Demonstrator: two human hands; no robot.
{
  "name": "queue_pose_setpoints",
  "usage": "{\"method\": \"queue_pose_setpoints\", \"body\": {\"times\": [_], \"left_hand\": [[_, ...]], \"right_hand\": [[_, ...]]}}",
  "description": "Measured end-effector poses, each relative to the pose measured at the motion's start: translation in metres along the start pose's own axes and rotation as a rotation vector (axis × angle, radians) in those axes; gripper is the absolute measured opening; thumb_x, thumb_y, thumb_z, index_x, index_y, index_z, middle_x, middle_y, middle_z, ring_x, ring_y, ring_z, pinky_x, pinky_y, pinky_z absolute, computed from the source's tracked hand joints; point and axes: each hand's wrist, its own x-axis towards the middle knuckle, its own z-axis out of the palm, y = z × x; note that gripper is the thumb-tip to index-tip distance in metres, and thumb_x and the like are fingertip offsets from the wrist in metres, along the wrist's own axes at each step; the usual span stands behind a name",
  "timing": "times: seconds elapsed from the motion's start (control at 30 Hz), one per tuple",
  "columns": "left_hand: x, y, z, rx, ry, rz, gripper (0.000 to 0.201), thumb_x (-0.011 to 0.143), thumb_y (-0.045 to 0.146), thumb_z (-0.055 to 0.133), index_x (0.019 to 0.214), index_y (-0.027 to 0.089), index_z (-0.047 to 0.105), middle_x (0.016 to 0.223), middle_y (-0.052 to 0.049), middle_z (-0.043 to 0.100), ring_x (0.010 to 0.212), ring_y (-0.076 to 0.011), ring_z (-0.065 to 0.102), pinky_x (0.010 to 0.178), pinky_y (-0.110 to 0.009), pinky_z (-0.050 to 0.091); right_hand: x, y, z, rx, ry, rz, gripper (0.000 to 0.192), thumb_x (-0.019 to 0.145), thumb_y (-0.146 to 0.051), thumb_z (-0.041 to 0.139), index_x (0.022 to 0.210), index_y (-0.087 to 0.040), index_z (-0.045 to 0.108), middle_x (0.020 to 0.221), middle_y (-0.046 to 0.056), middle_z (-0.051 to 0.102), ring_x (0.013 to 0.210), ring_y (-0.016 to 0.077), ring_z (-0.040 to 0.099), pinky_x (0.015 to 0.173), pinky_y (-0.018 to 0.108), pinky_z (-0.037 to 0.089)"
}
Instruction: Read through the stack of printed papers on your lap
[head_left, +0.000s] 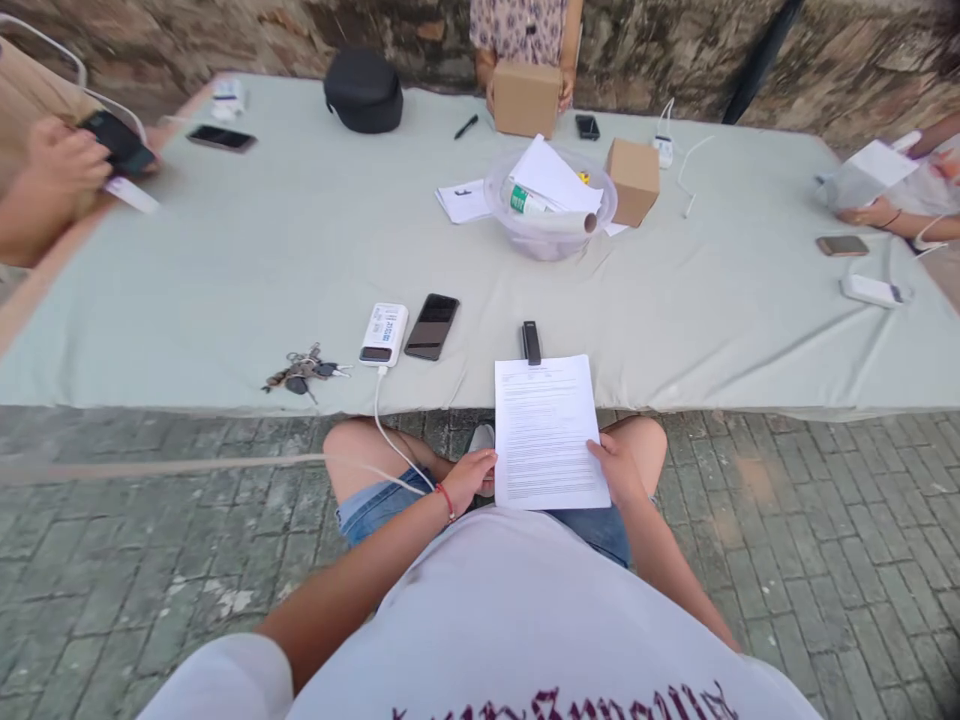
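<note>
A white printed sheet of paper, perhaps several sheets together, lies over my lap with its top end at the table edge. My left hand, with a red bracelet at the wrist, grips its left edge. On the right edge, my right hand has the thumb on top and the fingers hidden underneath. Just beyond the paper's top edge is a black stapler. To its left are a black phone, a white power bank with a white cable, and a bunch of keys.
Farther back on the cloth-covered table stands a clear plastic basin with papers and a roll. Beside it is a cardboard box; a black case sits behind. People sit at the left, far and right sides, each holding something.
</note>
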Motion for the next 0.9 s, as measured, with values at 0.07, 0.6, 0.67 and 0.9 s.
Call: {"method": "queue_pose_setpoints", "body": {"times": [0.07, 0.6, 0.67, 0.9], "left_hand": [[0.000, 0.000, -0.011, 0.045, -0.029, 0.000, 0.051, 0.061, 0.055, 0.086, 0.090, 0.015, 0.073, 0.094, -0.012, 0.076, 0.093, -0.0266, 0.069, 0.081, -0.036, 0.052], [0.010, -0.019, -0.003, -0.318, -0.016, 0.019, 0.060, 0.059, 0.052, 0.093, 0.100, 0.015, 0.068, 0.094, -0.011, 0.076, 0.090, -0.0266, 0.072, 0.083, -0.038, 0.058], [0.009, -0.020, -0.002, -0.341, -0.045, -0.024, 0.061, 0.062, 0.050, 0.092, 0.105, 0.012, 0.070, 0.098, -0.015, 0.077, 0.095, -0.0289, 0.073, 0.086, -0.040, 0.059], [0.018, -0.026, -0.003, -0.282, 0.061, 0.015, 0.051, 0.065, 0.041, 0.092, 0.098, 0.009, 0.070, 0.093, -0.016, 0.079, 0.092, -0.0294, 0.076, 0.088, -0.042, 0.060]], "right_hand": [[-0.004, 0.004, 0.007, 0.046, 0.024, 0.025, 0.041, 0.072, -0.057, 0.076, 0.094, -0.023, 0.071, 0.095, 0.005, 0.080, 0.095, 0.0297, 0.073, 0.088, 0.043, 0.057], [-0.016, 0.022, -0.003, 0.193, -0.093, 0.137, 0.052, 0.072, -0.047, 0.086, 0.117, -0.027, 0.070, 0.118, 0.005, 0.078, 0.109, 0.0313, 0.073, 0.098, 0.048, 0.059], [-0.018, 0.024, -0.002, 0.217, -0.079, 0.143, 0.052, 0.071, -0.048, 0.087, 0.115, -0.026, 0.072, 0.114, 0.005, 0.079, 0.106, 0.0321, 0.074, 0.096, 0.049, 0.060], [-0.021, 0.028, -0.020, -0.064, 0.069, 0.083, 0.048, 0.065, -0.059, 0.082, 0.094, -0.023, 0.071, 0.086, 0.004, 0.079, 0.088, 0.0296, 0.073, 0.078, 0.043, 0.059]]}}
